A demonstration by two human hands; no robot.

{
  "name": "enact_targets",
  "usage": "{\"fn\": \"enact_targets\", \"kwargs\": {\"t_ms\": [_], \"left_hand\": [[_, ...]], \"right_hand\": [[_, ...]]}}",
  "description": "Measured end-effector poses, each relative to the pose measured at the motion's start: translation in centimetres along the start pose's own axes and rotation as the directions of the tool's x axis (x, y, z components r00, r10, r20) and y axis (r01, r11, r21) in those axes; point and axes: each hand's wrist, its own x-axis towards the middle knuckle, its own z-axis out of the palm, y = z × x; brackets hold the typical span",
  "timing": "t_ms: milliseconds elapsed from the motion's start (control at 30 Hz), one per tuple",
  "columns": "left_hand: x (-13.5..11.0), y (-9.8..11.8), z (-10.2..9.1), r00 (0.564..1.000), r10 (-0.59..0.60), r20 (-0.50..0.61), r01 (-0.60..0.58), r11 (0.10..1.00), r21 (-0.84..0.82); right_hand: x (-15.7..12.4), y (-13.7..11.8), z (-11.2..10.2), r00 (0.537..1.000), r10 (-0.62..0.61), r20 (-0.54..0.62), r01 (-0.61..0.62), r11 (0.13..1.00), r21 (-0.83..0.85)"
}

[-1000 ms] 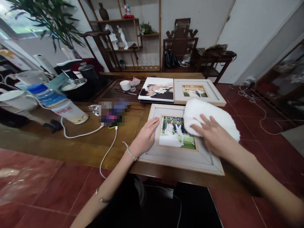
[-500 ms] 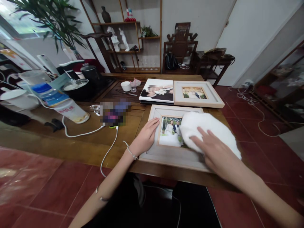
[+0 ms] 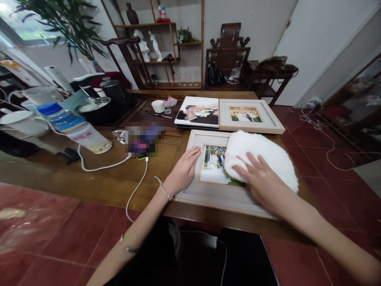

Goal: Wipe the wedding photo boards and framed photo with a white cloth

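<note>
A light wooden picture frame [image 3: 220, 200] lies face up at the table's near edge, a photo of a couple outdoors [image 3: 212, 162] at its centre. My left hand [image 3: 185, 169] rests on the frame's left border, fingers stretched out and flat, a thin bracelet at the wrist. My right hand [image 3: 264, 184] presses a fluffy white cloth [image 3: 263, 153] onto the frame's right half, its thumb and fingers against the pile. The cloth hides the right part of the photo and the frame's right border.
Behind lie a second framed photo [image 3: 272, 119] and a white-edged photo panel [image 3: 180, 119]. To the left are a blurred-out object with white charging cables [image 3: 145, 174], a blue-capped bottle [image 3: 65, 119], a white cup [image 3: 157, 106] and a dark pot [image 3: 111, 93].
My right hand and the white cloth have shifted slightly left and away from me over the frame. My left hand stays on the left border.
</note>
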Motion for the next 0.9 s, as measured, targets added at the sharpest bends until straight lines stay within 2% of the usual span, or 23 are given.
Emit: {"fn": "enact_targets", "kwargs": {"t_ms": [33,133,233,333,433,600,733,800,900], "left_hand": [[0.0,0.0,0.0,1.0,-0.002,-0.003,0.002,1.0,0.001],[0.0,0.0,0.1,1.0,-0.005,-0.011,0.005,1.0,0.0],[-0.1,-0.1,0.1,1.0,0.005,-0.014,-0.005,1.0,0.004],[-0.1,-0.1,-0.1,1.0,0.022,0.018,-0.022,0.999,0.023],[-0.1,0.0,-0.3,0.998,0.034,0.055,-0.036,0.999,0.036],[-0.1,0.1,-0.3,0.998,0.04,0.057,-0.042,0.998,0.039],[-0.2,0.0,-0.2,0.999,0.04,0.03,-0.041,0.999,0.023],[-0.2,-0.1,-0.1,0.999,0.038,0.019,-0.039,0.999,0.017],[-0.2,-0.1,-0.1,0.999,0.034,0.02,-0.034,0.999,0.018]], "right_hand": [[-1.4,-1.0,-0.6,0.999,-0.047,0.007,0.047,0.999,0.011],[-5.2,-3.6,-2.7,0.974,-0.196,-0.114,0.198,0.98,0.004],[-6.8,-5.1,-3.7,0.953,-0.227,-0.202,0.235,0.972,0.02],[-5.4,-5.0,-2.7,0.981,-0.141,-0.133,0.15,0.986,0.065],[-2.3,-3.1,-0.6,0.998,-0.039,-0.039,0.043,0.995,0.089],[3.4,2.1,1.8,0.985,0.136,-0.102,-0.132,0.991,0.036],[5.8,4.0,1.8,0.989,0.112,-0.093,-0.112,0.994,0.006],[5.6,3.4,1.6,0.996,0.073,-0.055,-0.072,0.997,0.013],[3.5,1.1,0.7,0.999,0.018,0.026,-0.019,0.999,0.051]]}}
